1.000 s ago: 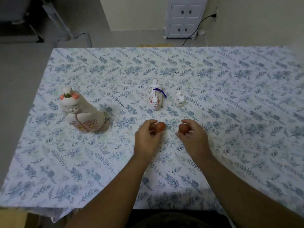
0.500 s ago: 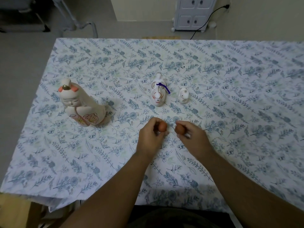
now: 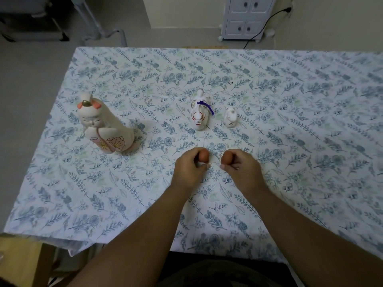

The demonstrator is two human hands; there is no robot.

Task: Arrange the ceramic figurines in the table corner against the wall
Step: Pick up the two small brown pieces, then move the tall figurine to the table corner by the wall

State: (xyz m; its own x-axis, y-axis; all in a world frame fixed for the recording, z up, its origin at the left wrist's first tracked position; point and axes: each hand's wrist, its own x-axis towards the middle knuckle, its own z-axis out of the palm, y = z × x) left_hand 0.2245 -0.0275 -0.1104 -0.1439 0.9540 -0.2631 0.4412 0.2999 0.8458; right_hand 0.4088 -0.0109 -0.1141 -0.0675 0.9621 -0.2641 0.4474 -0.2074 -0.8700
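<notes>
Doll figurine (image 3: 105,125) left, fox figurine (image 3: 200,112) and small white figurine (image 3: 230,119) mid-table, all untouched; left hand (image 3: 189,172) and right hand (image 3: 241,170) each pinch a brown figurine ( (image 3: 203,155), (image 3: 227,158)), now drawn closer together than a second ago, likely pairing them before placement.

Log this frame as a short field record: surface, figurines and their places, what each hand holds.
surface: table with floral tablecloth
large doll figurine: left side, upright
fox figurine: centre
small white figurine: right beside the fox figurine, apart
left hand: holds small brown figurine
right hand: holds second brown figurine
placed in corner: none yet
</notes>
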